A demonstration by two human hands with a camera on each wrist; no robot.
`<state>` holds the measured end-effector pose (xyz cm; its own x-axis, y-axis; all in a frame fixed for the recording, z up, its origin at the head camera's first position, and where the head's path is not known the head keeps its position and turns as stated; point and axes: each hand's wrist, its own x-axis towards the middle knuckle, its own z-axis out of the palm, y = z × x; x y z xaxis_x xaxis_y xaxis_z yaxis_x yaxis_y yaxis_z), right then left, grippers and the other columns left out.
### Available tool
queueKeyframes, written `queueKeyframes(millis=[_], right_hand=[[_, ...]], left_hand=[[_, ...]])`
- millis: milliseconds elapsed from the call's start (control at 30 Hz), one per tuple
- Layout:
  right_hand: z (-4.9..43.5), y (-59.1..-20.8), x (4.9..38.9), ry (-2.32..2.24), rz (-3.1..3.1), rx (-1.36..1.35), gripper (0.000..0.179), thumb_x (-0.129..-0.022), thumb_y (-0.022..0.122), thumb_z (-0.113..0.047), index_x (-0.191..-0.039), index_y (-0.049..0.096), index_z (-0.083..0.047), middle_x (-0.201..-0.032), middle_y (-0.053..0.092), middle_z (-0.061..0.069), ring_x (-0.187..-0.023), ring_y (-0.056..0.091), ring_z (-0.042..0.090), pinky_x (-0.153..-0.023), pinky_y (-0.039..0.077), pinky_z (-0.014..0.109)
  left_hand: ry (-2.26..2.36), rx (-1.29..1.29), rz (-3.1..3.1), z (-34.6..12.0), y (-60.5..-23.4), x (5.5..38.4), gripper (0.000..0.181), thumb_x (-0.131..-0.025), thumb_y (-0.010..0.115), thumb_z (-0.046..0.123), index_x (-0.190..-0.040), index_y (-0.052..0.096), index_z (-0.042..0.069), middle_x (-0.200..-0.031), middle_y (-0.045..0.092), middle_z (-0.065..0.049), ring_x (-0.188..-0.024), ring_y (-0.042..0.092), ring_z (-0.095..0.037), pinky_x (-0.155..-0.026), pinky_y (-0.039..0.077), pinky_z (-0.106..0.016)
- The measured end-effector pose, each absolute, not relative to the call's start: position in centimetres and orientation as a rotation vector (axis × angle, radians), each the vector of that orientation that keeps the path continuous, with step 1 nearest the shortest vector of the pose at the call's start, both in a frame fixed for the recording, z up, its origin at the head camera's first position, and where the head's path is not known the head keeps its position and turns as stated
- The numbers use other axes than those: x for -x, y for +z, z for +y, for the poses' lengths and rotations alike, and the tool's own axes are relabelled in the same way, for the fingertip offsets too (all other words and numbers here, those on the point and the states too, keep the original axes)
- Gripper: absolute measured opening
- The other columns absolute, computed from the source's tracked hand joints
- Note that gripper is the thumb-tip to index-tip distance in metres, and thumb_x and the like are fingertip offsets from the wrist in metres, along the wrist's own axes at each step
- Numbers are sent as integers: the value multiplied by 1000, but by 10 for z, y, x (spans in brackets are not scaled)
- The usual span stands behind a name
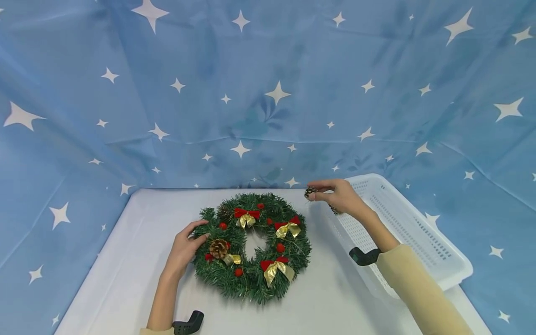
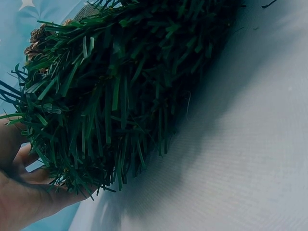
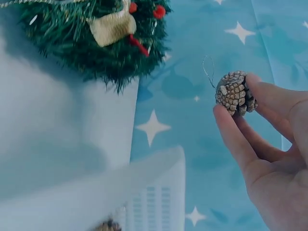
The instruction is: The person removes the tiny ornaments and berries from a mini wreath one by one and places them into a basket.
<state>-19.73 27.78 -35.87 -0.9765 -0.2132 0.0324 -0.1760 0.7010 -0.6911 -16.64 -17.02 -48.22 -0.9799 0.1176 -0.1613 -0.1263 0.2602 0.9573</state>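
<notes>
A green Christmas wreath [image 1: 259,284] with red-and-gold bows, red balls and a brown pine cone [image 1: 218,249] lies on the white table. My left hand [image 1: 184,246] grips its left edge, thumb and fingers among the needles; in the left wrist view the needles [image 2: 110,96] hide part of the fingers. Up and to the right of the wreath, my right hand [image 1: 339,195] pinches a small pine cone [image 3: 236,94] between thumb and fingertips. A thin wire loop [image 3: 208,70] sticks out from that cone's end. The held cone is in the air, apart from the wreath.
A white perforated plastic basket [image 1: 454,267] stands at the table's right side, under my right forearm. Another pine cone [image 3: 109,225] shows at the basket, partly hidden. Behind the table [image 1: 138,223] hangs a blue cloth [image 1: 201,107] with white stars.
</notes>
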Motion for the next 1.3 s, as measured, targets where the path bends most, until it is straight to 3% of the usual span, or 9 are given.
queueKeyframes(millis=[133, 267, 600, 833, 1300], right_hand=[[292, -356, 195, -1165, 2840, 275, 47, -94, 75, -43, -136, 69, -23, -136, 68, 8, -116, 69, 30, -73, 49, 36], [305, -356, 193, -1152, 2848, 262, 49, -95, 74, -43, -138, 68, -22, -138, 67, 9, -120, 67, 29, -87, 52, 42], [337, -363, 186, -1193, 2828, 182, 54, -98, 71, -39, -144, 62, -14, -144, 62, 12, -128, 60, 35, -102, 51, 56], [356, -370, 184, -1170, 2835, 108, 55, -98, 71, -39, -145, 61, -11, -144, 61, 18, -130, 58, 41, -104, 46, 62], [381, -392, 183, -1124, 2829, 21, 55, -101, 68, -31, -146, 57, -2, -142, 60, 26, -124, 62, 44, -103, 48, 61]], left_hand=[[1804, 13, 2330, -171, -483, 168, 46, -104, 61, 17, -149, 52, 18, -171, 22, -13, -149, 33, -50, -113, 38, -64], [1803, 16, 2320, -173, -482, 168, 47, -104, 61, 17, -150, 52, 18, -171, 21, -14, -149, 32, -50, -115, 36, -65], [1801, 18, 2321, -175, -482, 167, 47, -104, 61, 17, -150, 51, 17, -171, 21, -13, -150, 29, -51, -116, 33, -67], [1804, 15, 2320, -173, -482, 168, 47, -104, 62, 17, -150, 52, 17, -171, 21, -14, -149, 31, -51, -115, 33, -67], [1810, 0, 2312, -170, -483, 165, 46, -105, 61, 18, -150, 52, 17, -171, 21, -14, -151, 26, -51, -117, 32, -66]])
